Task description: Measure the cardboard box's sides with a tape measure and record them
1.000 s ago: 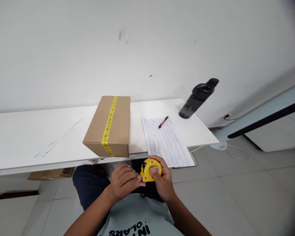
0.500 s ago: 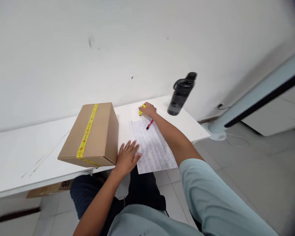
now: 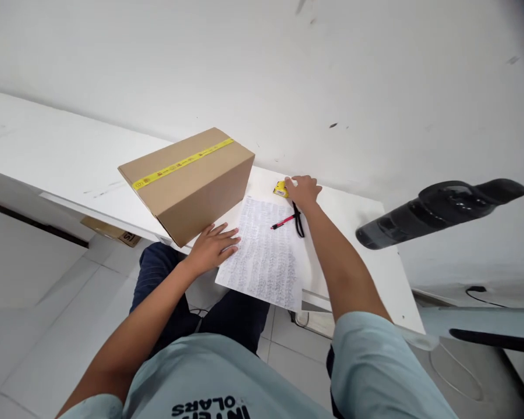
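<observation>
My right hand (image 3: 304, 191) grips a yellow tape measure (image 3: 280, 189) at the back of the table, its fingers on the right side of the case. A black wrist strap (image 3: 297, 221) trails below that hand. Near the strap, a red and black pen (image 3: 283, 222) lies across a sheet of paper (image 3: 262, 256) covered in dense handwriting. My left hand (image 3: 212, 249) rests flat with fingers spread at the table's front edge, its fingertips at the paper's left side. Close by on its left stands a closed cardboard box (image 3: 209, 195) with yellow printed tape along the top.
A dark water bottle (image 3: 402, 224) stands on the white table (image 3: 70, 137) to the right of my right arm. The wall (image 3: 262, 75) runs along the table's back. Under the table on the left lies another piece of cardboard (image 3: 109, 228).
My view has tilted, so the table now slopes down to the right. The black strap has come into sight under my right hand. Both hands stay at about the same places on the table.
</observation>
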A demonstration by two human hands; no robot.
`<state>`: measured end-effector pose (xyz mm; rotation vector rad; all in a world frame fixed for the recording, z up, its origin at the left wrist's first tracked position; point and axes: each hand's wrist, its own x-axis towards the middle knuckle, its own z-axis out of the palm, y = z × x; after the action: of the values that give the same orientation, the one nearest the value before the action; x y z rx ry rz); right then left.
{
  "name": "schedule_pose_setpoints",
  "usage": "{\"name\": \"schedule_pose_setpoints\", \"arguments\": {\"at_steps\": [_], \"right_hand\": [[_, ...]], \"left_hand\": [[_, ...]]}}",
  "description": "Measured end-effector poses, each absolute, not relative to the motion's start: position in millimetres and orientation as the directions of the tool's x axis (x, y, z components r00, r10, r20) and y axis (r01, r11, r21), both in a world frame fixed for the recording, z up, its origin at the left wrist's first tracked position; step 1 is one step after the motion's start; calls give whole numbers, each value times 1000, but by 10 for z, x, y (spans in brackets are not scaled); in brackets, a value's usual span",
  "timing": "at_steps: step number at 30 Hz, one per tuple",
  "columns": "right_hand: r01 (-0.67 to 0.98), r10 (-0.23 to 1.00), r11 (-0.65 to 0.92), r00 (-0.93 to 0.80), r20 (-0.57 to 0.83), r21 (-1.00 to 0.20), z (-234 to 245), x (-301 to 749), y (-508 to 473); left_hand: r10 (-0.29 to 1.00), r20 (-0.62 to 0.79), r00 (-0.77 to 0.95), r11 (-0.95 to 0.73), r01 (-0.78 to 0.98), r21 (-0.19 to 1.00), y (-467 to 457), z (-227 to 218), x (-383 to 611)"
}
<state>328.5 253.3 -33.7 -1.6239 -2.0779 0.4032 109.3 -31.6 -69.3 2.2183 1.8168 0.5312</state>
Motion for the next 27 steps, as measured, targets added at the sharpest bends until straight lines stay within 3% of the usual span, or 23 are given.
{"name": "schedule_pose_setpoints", "arguments": {"at_steps": [3, 6, 12, 18, 24, 27], "right_hand": [[804, 878, 477, -416, 236, -355, -328, 3514, 2307], [737, 770, 634, -629, 105, -235, -407, 3657, 2066], [726, 730, 681, -684, 3, -94, -510, 3415, 2107], [697, 682, 717, -705, 193, 11, -450, 3338, 2150], [799, 733, 601, -544, 408, -15, -730, 3675, 2146], [815, 756, 559, -424, 498, -154, -814, 3784, 2197]], "left_hand": [[974, 148, 169, -212, 907, 363, -277, -624, 818], [958, 209, 199, -259, 911, 321, -193, -563, 597], [968, 212, 132, -185, 951, 250, 196, -464, 732], [948, 306, -90, -5, 954, 298, 1042, -334, 1147], [911, 384, -152, -20, 913, 408, 1437, -470, 1218], [926, 364, -101, -63, 909, 412, 1473, -560, 1201]]}}
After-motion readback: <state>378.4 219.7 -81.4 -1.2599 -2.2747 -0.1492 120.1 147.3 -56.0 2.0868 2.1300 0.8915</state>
